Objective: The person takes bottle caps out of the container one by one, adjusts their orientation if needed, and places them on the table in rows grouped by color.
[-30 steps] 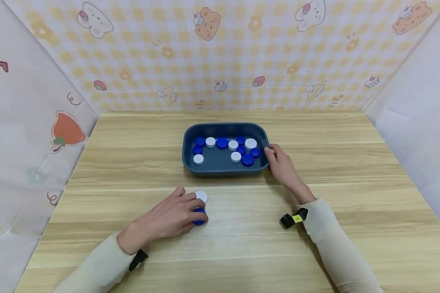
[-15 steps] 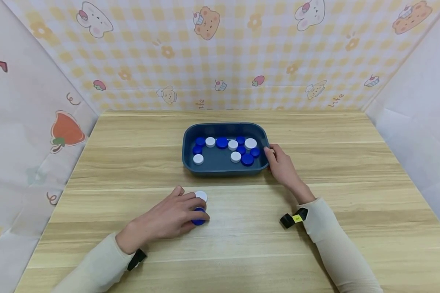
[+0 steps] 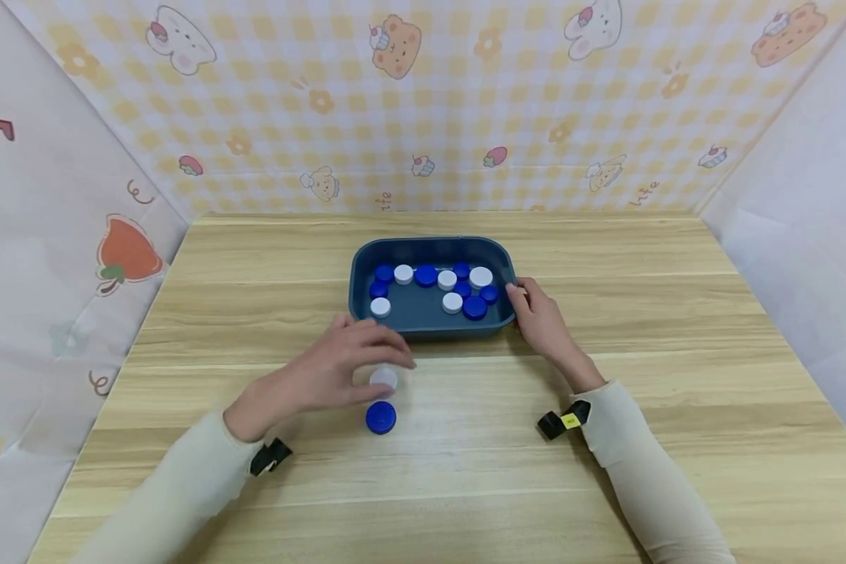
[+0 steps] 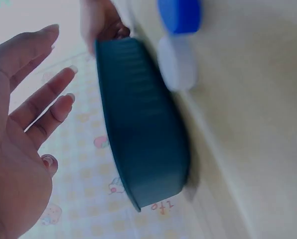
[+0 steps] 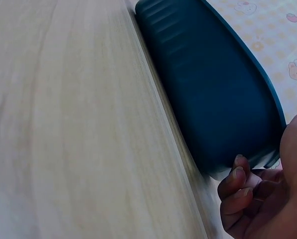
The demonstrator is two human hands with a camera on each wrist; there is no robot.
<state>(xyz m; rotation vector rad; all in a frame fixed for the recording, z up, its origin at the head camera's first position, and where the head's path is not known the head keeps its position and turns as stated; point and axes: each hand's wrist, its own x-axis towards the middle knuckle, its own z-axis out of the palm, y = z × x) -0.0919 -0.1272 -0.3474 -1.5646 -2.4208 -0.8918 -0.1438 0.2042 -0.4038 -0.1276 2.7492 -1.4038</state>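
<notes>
My left hand (image 3: 334, 364) hovers over the table in front of the tray, fingers relaxed and apart, holding nothing. Partly beneath it lies a white bottle cap (image 3: 384, 379), and just nearer stands a blue bottle cap (image 3: 381, 417). In the left wrist view a gap separates the hand (image 4: 24, 124) from the white cap (image 4: 178, 64) and the tray wall (image 4: 143, 119). My right hand (image 3: 544, 325) grips the right end of the dark blue-green tray (image 3: 423, 327), thumb at the rim. Its fingers (image 5: 233, 184) curl against the outer wall in the right wrist view.
Inside the tray lie several blue caps (image 3: 475, 307) and several white caps (image 3: 481, 277), mostly along its back and right side. The wooden table (image 3: 677, 352) is bounded by a patterned cloth (image 3: 451, 94) behind and pale cloths at both sides.
My left hand has let go of the blue cap and lifted away, moving up and forward over the white cap. Both caps stay put. The right hand still holds the tray.
</notes>
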